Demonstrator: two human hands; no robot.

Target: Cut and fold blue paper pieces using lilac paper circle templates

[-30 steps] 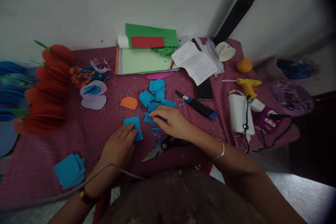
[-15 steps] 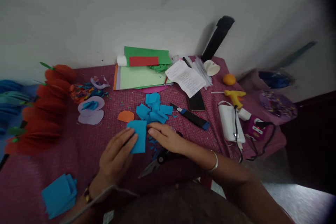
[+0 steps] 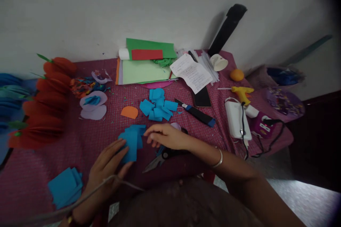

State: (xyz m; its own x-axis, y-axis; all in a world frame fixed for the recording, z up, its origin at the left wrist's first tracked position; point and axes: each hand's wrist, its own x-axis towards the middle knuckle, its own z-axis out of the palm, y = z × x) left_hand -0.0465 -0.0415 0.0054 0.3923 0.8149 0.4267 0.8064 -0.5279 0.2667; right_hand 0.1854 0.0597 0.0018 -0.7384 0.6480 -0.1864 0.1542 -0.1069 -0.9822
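My left hand [image 3: 106, 165] grips a small bunch of blue paper squares [image 3: 131, 141] just above the red checked tablecloth [image 3: 80, 138], thumb under, fingers on top. My right hand [image 3: 166, 136] hovers beside them with its fingers curled loosely, fingertips near the squares' right edge, holding nothing I can see. Scissors [image 3: 160, 156] lie under and in front of my right hand. A heap of cut blue pieces [image 3: 158, 105] lies beyond the hands, an orange half-round piece [image 3: 129, 112] to its left.
A blue paper stack [image 3: 64, 186] lies at the front left. Orange paper flowers [image 3: 48, 99] line the left edge. Coloured sheets [image 3: 146, 65], a written note [image 3: 191, 72], a phone, a cutter [image 3: 197, 112], a yellow glue gun [image 3: 241, 93] and a white power adapter [image 3: 236, 120] sit at back and right.
My left hand has pulled the blue squares off the cloth towards me and to the left. My right hand has drawn back from the scraps to the squares' right edge.
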